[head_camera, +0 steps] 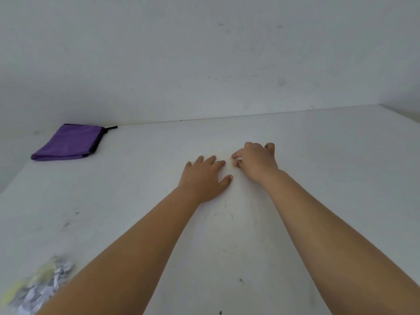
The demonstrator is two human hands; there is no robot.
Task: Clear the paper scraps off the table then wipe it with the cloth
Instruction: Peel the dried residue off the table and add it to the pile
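- Both hands are in the centre of the frame, on the white table point(318, 178), w/ arms reaching from the bottom edge.
- Left hand point(205, 178): fingers straight and spread, palm flat on the surface, holds nothing.
- Right hand point(255, 160): fingers curled, thumb and forefinger tips together at a small pale-yellow scrap point(232, 162). It looks like a pinch, but the scrap is tiny and faint, so I cannot tell if it is really lifted or only touched.
- Key relation: this scrap lies between the two hands, just at the right fingertips and just beside the left forefinger. The right hand is nearer and already on it. Its long axis cannot be seen (too small).
- Paper scraps point(43, 285), white and yellow, are in a blurred pile at the lower left of the frame, well apart from both hands, on the left arm's side.
- Purple pouch point(70, 142) w/ black zip lies at the upper left, near the wall. No cloth is visible.
- Judgement: clearing step not yet finished; wiping not begun.
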